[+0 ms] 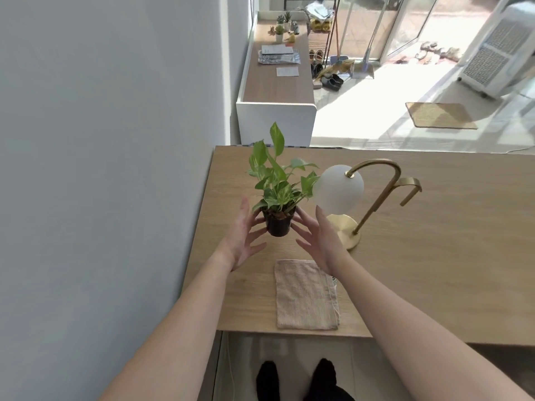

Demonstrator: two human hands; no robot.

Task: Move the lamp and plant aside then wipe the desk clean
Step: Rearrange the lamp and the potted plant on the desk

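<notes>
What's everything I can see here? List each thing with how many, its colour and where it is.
Plant: one, green leaves in a black pot, held between both hands near the desk's left side.
Lamp: one, white globe on a gold stand, right of the plant.
Cloth: one, beige, folded flat at the desk's near edge.
Desk: one, light wood, beside the wall.
Cabinet: one, white with wood top, farther back, carrying papers and small potted plants.
Doormat: one, tan, on the sunlit floor.
Left hand: on the pot's left side.
Right hand: on the pot's right side.
</notes>
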